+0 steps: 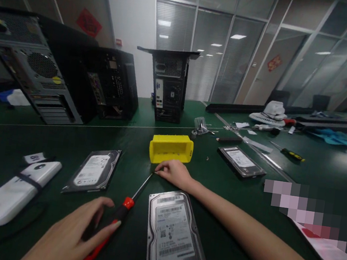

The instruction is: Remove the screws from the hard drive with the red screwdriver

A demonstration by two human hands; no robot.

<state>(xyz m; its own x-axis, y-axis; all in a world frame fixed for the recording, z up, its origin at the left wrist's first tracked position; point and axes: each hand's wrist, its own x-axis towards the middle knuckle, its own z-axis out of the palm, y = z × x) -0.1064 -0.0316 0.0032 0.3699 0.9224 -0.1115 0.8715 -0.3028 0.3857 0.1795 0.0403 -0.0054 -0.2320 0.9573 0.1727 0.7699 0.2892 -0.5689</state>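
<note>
My left hand (77,230) is loosely closed around the red and black handle of a screwdriver (126,206), with the thumb across it and the index finger curled beside it. The shaft points up and to the right, ending just beside the fingertips of my right hand (175,174). Those fingertips are pinched together in front of the yellow bin (170,152); whatever is between them is too small to make out. Below my right wrist lies a bare hard drive (174,237), label up, its lower end cut off by the frame.
A bagged hard drive (93,169) and a white power strip (12,197) lie left. Another hard drive (242,161) and a second screwdriver (291,154) are on the right. Computer cases (171,89) stand at the back. A pixelated flat object (322,243) lies at far right.
</note>
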